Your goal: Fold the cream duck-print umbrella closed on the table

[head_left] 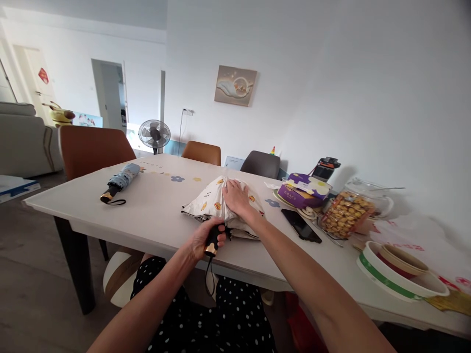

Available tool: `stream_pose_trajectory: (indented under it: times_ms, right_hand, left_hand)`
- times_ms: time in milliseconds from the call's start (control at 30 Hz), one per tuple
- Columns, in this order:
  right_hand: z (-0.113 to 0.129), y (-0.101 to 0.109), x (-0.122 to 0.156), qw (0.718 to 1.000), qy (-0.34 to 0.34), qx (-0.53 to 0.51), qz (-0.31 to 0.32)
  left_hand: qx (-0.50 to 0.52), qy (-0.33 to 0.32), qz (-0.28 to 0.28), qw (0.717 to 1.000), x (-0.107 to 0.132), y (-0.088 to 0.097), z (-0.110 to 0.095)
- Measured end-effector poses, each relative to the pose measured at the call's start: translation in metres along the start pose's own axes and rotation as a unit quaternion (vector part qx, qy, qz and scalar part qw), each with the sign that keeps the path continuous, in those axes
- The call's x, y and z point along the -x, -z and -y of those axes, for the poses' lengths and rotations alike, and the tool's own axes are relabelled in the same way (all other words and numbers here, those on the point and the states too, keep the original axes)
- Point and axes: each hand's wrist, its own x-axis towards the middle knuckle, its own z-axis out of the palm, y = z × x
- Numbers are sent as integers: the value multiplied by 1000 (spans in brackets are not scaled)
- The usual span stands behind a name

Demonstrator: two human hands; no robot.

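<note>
Head view: the white umbrella (204, 201) lies on the worktop (158, 215) near the edge closest to the person, its canopy loosely bunched rather than rolled tight, printed with small orange figures. Its black handle (211, 244), ending in a gold-coloured cap, points to about 6 o'clock, and a strap (206, 284) hangs from it past the edge.

The left grip (206, 236) is closed round the handle, fingers wrapped over the black part. The right grip (236, 198) is opened out on top of the canopy, fingers extended and touching the cloth.

Taking the white umbrella as the clock's centre, with 12 away from the person, a blue umbrella (124, 179), folded, lies well apart between 9 and 10 o'clock. A phone (301, 225) lies between 3 and 4, a purple box (296, 195) at 3, and a jar (346, 214) of brown pieces farther out at 3. Near 4 stands a green-banded bowl (382, 279). A fan (155, 132) stands beyond the worktop between 10 and 11.
</note>
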Motion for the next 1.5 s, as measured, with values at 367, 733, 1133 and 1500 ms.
stream_pose_trajectory:
  times_ms: [367,733,1133,1500]
  right_hand:
    - [-24,-5,7,997,23,-68,-19]
    - [-81,-20,52,940,-192,-258,-111]
    - [-96,-17,56,892,-251,-343,-154]
    - [-96,-11,55,782,-247,-562,-107]
  left_hand:
    - [-6,-1,-32,999,-2,-2,0]
    - [25,24,-38,999,-3,-1,-3]
    - [146,74,-11,986,-4,5,-9]
    - [152,81,-26,985,-1,1,-10]
